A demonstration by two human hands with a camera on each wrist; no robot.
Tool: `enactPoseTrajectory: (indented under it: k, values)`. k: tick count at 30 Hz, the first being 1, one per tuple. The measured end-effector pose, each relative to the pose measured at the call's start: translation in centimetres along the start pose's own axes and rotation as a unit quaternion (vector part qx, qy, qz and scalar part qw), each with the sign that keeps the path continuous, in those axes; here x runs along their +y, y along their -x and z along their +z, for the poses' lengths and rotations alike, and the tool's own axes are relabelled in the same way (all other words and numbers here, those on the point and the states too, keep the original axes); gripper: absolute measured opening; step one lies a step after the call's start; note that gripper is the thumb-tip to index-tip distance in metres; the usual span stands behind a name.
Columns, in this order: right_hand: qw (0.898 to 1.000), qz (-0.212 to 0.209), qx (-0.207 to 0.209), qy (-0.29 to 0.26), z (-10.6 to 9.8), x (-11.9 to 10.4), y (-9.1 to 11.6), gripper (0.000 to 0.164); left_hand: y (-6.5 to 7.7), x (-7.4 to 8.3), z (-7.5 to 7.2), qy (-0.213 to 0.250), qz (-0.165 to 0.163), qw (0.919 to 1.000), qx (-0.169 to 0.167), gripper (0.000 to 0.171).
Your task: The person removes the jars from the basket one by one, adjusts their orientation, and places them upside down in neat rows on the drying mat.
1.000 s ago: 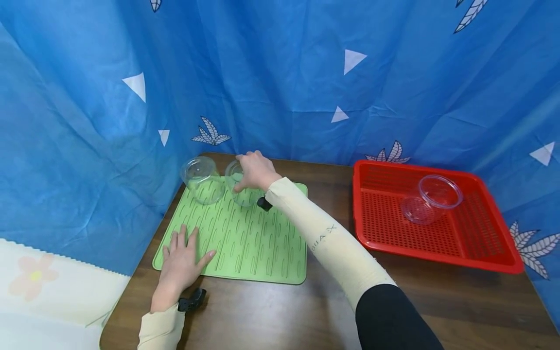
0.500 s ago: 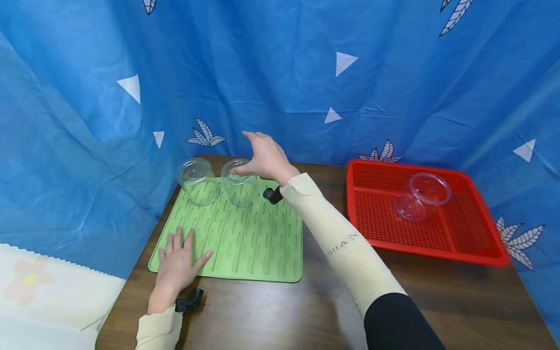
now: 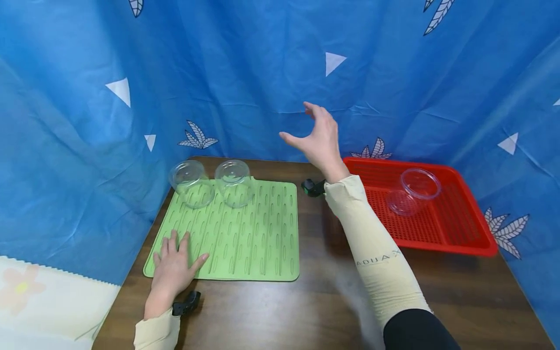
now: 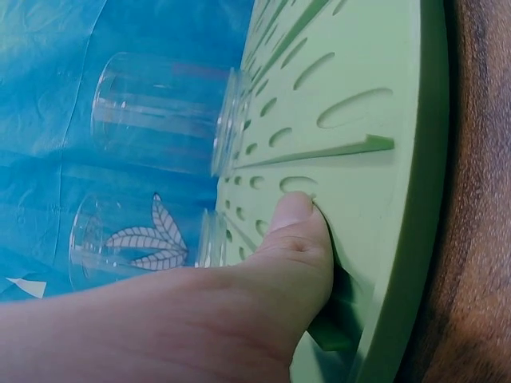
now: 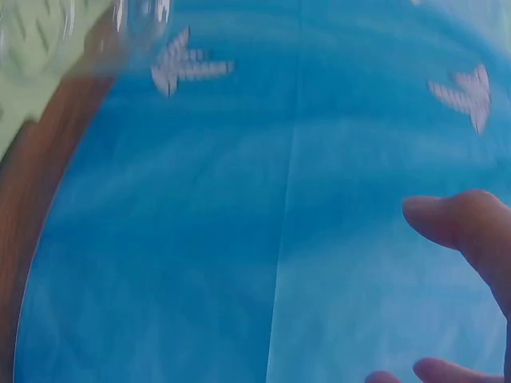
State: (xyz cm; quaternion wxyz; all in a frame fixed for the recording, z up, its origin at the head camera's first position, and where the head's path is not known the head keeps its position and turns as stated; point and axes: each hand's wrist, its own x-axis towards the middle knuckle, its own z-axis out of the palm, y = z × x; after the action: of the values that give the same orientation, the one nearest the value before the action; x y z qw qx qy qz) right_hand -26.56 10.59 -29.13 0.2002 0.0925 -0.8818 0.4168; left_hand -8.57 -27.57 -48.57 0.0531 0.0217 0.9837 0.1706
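Two clear plastic jars stand upside down, side by side, at the back left of a green drying mat [image 3: 271, 233]: a left jar [image 3: 192, 187] and a right jar [image 3: 235, 184]. My left hand [image 3: 172, 265] rests flat on the mat's front left corner, fingers spread; its thumb [image 4: 299, 239] presses the mat in the left wrist view. My right hand [image 3: 321, 138] is raised in the air between the mat and a red basket [image 3: 474, 214], thumb and fingers wide apart with nothing between them. Inside the basket a third clear jar [image 3: 413, 192] lies tilted.
The brown wooden table [image 3: 262, 316] carries mat and basket. A blue curtain [image 3: 262, 73] with white triangles and leaf prints hangs close behind them. White cloth [image 3: 52, 311] with a flower hangs at the lower left.
My right hand has let go of the right jar, risen and moved right toward the basket. The jar stays upside down on the mat. My left hand keeps its place on the mat.
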Motion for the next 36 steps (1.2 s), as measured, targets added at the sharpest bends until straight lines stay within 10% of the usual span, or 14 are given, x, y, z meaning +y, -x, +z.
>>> enactPoseTrajectory:
  k: [20, 36]
  values:
    - [0.961, 0.203, 0.176, 0.059, -11.5, 11.1, 5.3, 0.102, 0.6, -0.9, -0.3, 0.014, -0.005, 0.9999, -0.004, 0.093]
    - [0.918, 0.383, 0.097, 0.026, -15.6, 18.1, 11.2, 0.114, 1.1, -1.4, -0.6, 0.023, -0.016, 0.9996, -0.006, 0.091]
